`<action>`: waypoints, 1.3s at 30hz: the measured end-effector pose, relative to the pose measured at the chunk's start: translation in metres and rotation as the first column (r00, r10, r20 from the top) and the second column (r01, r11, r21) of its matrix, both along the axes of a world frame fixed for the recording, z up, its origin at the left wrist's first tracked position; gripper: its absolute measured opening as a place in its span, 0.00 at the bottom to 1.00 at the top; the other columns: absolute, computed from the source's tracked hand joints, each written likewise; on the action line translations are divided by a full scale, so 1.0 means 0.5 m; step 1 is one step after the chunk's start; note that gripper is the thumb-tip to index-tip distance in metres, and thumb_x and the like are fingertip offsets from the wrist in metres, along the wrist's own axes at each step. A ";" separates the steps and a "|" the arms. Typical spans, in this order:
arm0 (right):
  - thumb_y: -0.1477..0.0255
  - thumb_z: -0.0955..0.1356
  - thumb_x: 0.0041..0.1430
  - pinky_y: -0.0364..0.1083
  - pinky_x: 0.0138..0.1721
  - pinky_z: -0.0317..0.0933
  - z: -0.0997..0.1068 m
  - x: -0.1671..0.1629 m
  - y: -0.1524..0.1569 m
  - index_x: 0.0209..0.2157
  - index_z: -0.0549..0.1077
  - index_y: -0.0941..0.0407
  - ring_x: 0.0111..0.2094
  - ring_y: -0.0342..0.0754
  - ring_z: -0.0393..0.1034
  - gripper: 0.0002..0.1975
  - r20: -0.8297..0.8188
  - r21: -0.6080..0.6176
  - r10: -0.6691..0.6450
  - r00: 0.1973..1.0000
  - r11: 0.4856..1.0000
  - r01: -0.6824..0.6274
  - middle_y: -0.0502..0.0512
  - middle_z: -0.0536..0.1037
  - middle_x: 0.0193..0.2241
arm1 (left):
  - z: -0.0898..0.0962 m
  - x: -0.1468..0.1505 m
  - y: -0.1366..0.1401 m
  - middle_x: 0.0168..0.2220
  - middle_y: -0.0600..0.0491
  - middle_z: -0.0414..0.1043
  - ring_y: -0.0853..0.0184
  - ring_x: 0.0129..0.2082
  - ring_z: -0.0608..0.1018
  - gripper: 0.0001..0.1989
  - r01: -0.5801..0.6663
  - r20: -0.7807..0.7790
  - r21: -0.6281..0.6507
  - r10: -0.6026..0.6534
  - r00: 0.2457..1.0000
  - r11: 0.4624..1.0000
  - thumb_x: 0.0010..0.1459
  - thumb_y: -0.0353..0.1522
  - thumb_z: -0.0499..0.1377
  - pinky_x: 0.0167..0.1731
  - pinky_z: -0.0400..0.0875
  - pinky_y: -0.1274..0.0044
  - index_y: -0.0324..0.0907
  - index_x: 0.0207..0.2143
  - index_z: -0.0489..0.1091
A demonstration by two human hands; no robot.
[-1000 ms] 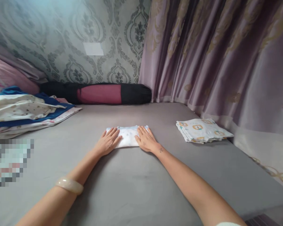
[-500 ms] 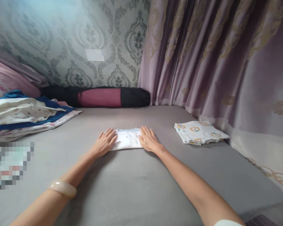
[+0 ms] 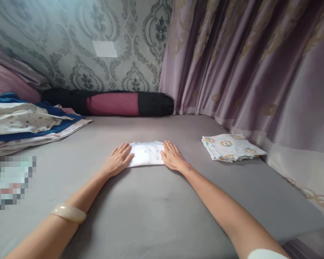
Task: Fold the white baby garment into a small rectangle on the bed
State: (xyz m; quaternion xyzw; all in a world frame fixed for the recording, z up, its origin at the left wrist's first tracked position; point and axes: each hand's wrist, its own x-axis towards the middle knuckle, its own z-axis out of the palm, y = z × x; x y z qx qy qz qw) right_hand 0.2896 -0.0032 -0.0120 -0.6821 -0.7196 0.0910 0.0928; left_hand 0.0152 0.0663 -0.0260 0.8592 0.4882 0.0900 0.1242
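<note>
A small white garment [image 3: 147, 154] with a faint print lies folded into a flat strip on the grey bed sheet [image 3: 151, 208]. Its pale blue-grey neckline edge faces away from me. Flat on its left end rests my left hand [image 3: 119, 159], fingers stretched out and pointing away. My right hand [image 3: 172, 155] lies the same way on the right end, fingers extended. Neither hand grips the cloth; both press on its ends, which are partly hidden under the fingers. A pale bangle [image 3: 69, 213] circles my left forearm.
To the right sits a folded stack of white printed cloth [image 3: 232, 146]. Loose clothes [image 3: 24, 120] are heaped at the left, above a pixelated item [image 3: 8, 183]. A long black and maroon bag [image 3: 112, 104] lies along the wall, and purple curtains [image 3: 218, 61] hang at the right.
The camera view has tilted slightly downward, so the wall and bag sit higher in the picture. Both hands stay flat on the garment's ends, slightly farther apart in the view.
</note>
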 end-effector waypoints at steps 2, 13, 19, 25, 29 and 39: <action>0.61 0.48 0.67 0.53 0.66 0.31 0.001 0.000 0.000 0.66 0.47 0.68 0.68 0.52 0.35 0.34 -0.004 -0.006 -0.004 1.000 1.000 0.004 0.62 0.43 0.68 | 0.000 -0.002 0.000 0.69 0.48 0.43 0.60 0.69 0.45 0.35 0.000 0.011 -0.011 0.000 1.000 1.000 0.64 0.49 0.37 0.65 0.40 0.64 0.39 0.66 0.51; 0.64 0.51 0.66 0.56 0.66 0.30 0.023 -0.008 0.007 0.65 0.52 0.68 0.68 0.54 0.35 0.32 0.080 0.003 0.017 0.997 1.000 -0.017 0.66 0.44 0.67 | -0.013 -0.008 -0.004 0.64 0.45 0.57 0.60 0.66 0.56 0.29 -0.091 0.224 0.159 0.054 0.973 0.983 0.64 0.45 0.39 0.64 0.49 0.65 0.39 0.59 0.62; 0.61 0.50 0.67 0.55 0.66 0.30 0.033 -0.041 0.022 0.65 0.52 0.66 0.68 0.53 0.37 0.32 0.063 0.050 0.124 0.990 0.991 -0.127 0.65 0.47 0.67 | 0.004 -0.002 -0.022 0.64 0.46 0.58 0.61 0.66 0.56 0.29 -0.080 0.149 0.152 0.058 0.987 0.985 0.65 0.44 0.38 0.64 0.47 0.65 0.39 0.59 0.62; 0.60 0.49 0.68 0.55 0.66 0.30 0.008 -0.034 0.025 0.66 0.51 0.65 0.68 0.53 0.38 0.32 0.044 0.048 0.115 0.992 0.992 -0.117 0.63 0.49 0.67 | 0.000 -0.005 -0.022 0.64 0.48 0.58 0.61 0.66 0.56 0.29 -0.097 0.182 0.120 0.074 0.981 0.988 0.65 0.46 0.38 0.64 0.48 0.63 0.42 0.60 0.61; 0.59 0.49 0.68 0.55 0.66 0.30 0.003 -0.031 0.026 0.66 0.51 0.64 0.68 0.52 0.37 0.33 0.046 0.027 0.114 0.992 0.993 -0.116 0.62 0.48 0.67 | -0.005 -0.008 -0.016 0.63 0.48 0.59 0.60 0.65 0.58 0.29 -0.109 0.236 0.101 0.083 0.968 0.989 0.65 0.46 0.38 0.63 0.50 0.63 0.43 0.59 0.62; 0.60 0.49 0.67 0.57 0.66 0.29 0.028 -0.051 0.029 0.66 0.51 0.64 0.68 0.53 0.36 0.32 0.040 -0.024 0.105 0.994 0.994 -0.105 0.63 0.47 0.67 | -0.012 -0.012 -0.005 0.58 0.47 0.66 0.60 0.60 0.66 0.27 -0.164 0.340 0.151 0.104 0.935 0.975 0.65 0.45 0.38 0.60 0.57 0.65 0.43 0.55 0.66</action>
